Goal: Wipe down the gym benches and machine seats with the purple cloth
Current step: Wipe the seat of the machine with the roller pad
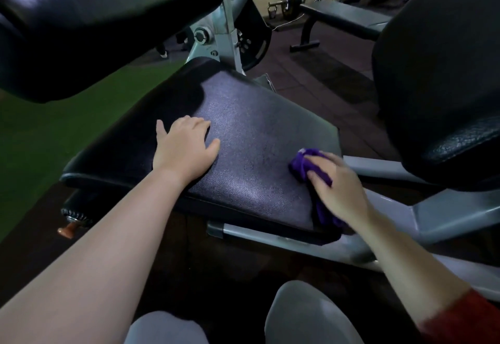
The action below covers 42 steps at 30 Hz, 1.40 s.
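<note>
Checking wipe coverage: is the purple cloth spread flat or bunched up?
Bunched. The purple cloth is crumpled under the right hand at the seat pad's right edge, one end hanging over the side.

Two hands (186, 149) (338, 189), one purple cloth (305, 162) (bunched)

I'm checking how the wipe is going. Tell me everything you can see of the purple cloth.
The purple cloth is a soft, bunched fabric, deep violet, crumpled rather than folded. It lies on the right edge of the black textured seat pad, with a tail hanging down over that edge. The right hand presses on it from above, fingers spread over the bunch. The left hand rests flat on the pad, apart from it.
</note>
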{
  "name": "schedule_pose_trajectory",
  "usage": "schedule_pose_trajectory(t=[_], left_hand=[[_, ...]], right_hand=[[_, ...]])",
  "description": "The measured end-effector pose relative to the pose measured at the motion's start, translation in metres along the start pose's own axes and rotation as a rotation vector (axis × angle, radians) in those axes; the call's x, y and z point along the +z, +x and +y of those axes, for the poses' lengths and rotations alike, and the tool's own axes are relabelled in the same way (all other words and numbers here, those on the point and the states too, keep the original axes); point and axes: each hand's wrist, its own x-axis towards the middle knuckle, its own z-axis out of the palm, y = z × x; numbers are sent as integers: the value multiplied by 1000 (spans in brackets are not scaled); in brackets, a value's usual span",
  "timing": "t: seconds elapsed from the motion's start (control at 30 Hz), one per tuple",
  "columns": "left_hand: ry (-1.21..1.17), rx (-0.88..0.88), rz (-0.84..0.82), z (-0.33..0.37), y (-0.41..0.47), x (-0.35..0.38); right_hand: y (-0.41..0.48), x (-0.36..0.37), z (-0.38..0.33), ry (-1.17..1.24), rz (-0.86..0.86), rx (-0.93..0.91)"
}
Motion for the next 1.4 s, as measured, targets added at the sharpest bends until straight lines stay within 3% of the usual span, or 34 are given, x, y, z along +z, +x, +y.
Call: schedule_pose_trajectory(t=[0.13,0.43,0.7,0.9,1.03,1.23,1.4], left_hand=[[14,3,2,1,-1,0],[26,1,0,2,-2,-1],[22,8,3,2,-3,-2],[4,3,28,0,-2,-1],[-7,7,38,0,-2,0],[4,14,27,0,-2,1],[1,15,30,-1,-2,2]], right_hand=[[34,7,4,-35,79,147],[-36,-3,-34,108,-128,-248],[0,-4,8,11,86,166],[-19,18,-54,70,-43,-138],[-55,8,-53,134,-76,-204],[-11,12,-7,4,58,87],[68,7,45,-43,74,342]])
